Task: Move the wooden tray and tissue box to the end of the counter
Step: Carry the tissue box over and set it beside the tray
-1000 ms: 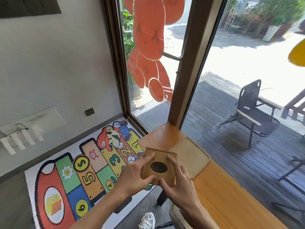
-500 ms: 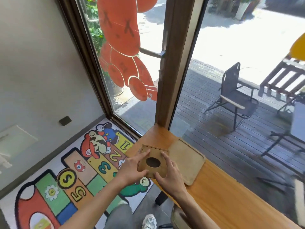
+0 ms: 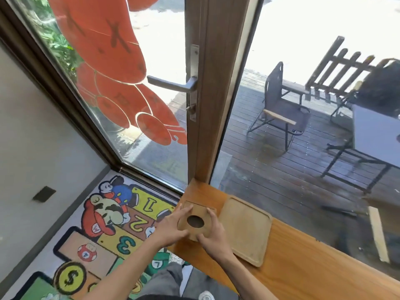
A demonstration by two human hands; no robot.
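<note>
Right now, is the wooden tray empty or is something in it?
Empty. The wooden tray lies flat on the counter with its whole inner surface bare; the tissue box sits beside it.

Tissue box (image 3: 196, 221): on the counter (image 3: 303, 263), near its far end, just left of the wooden tray (image 3: 245, 230).
Left hand (image 3: 171, 229): against the box's left side.
Right hand (image 3: 213, 233): against the box's right side.
Rug (image 3: 104, 230): on the floor, left of the counter.
</note>
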